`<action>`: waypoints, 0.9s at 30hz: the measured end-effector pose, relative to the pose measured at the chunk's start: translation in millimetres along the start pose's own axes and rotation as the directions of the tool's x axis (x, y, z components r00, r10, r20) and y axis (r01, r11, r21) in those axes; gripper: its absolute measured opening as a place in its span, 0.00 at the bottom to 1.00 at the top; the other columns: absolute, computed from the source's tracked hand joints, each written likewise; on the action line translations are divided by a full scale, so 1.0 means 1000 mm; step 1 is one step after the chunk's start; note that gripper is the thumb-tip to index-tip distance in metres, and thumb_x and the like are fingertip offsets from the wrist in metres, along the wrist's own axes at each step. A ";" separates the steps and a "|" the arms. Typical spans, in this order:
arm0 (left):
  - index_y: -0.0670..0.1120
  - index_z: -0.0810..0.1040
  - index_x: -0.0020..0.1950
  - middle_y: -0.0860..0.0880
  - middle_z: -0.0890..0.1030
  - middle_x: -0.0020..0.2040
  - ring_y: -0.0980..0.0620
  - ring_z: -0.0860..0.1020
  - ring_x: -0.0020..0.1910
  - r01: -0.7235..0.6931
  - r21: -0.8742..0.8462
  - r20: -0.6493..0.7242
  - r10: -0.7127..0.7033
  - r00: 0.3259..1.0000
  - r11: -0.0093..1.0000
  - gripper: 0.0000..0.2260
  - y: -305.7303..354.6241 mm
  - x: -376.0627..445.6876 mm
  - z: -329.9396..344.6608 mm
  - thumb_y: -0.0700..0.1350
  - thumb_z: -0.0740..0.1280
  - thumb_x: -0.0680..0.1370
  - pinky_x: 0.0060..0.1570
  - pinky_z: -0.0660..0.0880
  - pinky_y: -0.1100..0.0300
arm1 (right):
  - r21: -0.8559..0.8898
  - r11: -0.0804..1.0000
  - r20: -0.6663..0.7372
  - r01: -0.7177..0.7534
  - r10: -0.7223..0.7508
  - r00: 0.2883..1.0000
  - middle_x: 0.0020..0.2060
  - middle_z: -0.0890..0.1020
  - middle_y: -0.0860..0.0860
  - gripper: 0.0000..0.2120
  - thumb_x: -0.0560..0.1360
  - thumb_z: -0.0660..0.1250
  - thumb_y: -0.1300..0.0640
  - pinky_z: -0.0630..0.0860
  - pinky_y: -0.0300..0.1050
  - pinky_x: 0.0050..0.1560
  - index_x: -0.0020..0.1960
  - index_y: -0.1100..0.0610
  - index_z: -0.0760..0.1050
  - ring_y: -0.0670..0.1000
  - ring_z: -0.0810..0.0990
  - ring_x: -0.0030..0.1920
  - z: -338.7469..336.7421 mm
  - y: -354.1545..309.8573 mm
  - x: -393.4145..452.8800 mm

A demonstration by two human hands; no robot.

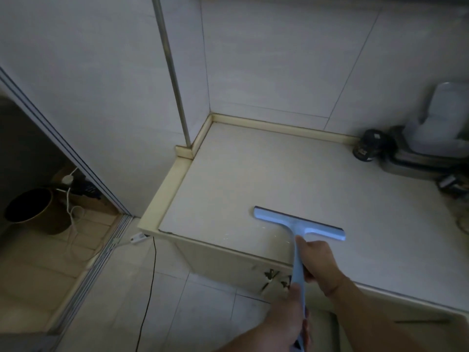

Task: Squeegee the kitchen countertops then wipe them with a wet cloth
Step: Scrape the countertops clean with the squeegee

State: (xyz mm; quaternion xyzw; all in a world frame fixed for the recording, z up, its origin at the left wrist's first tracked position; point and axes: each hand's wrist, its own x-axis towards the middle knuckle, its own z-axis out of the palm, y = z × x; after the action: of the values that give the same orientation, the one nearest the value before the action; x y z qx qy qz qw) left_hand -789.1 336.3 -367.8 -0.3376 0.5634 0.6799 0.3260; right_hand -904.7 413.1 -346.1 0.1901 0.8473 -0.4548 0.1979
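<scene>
Low in the frame, both hands, right hand point(318, 262) and left hand point(286, 323), grip the squeegee point(299, 223) on the worktop point(253, 168) (seemingly mid-squeegeeing); cloth wiping remains.

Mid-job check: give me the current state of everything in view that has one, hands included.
squeegee: blade down on the countertop, near the front edge, handle gripped by both hands.
right hand: grips the handle just below the head.
left hand: grips the handle's lower end.
countertop: bare around the blade; whether it is wet cannot be told.
bin: upright on the floor, open-topped.
black cable: hanging from the counter's corner to the floor.
</scene>
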 end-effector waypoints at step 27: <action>0.44 0.68 0.36 0.49 0.68 0.24 0.54 0.63 0.18 0.126 -0.294 -0.028 -0.140 0.990 0.948 0.25 0.081 -0.020 -0.111 0.65 0.57 0.78 0.20 0.60 0.71 | 0.115 0.971 0.091 0.209 -0.220 0.971 0.19 0.68 0.55 0.29 0.82 0.57 0.52 0.68 0.42 0.26 0.23 0.60 0.63 0.53 0.69 0.21 0.109 -0.079 0.035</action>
State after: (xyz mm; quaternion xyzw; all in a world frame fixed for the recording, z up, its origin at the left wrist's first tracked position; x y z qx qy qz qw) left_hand -834.3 212.9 -322.9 -0.4354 0.4407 0.7236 0.3042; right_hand -956.3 285.3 -364.1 0.0839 0.8265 -0.5266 0.1805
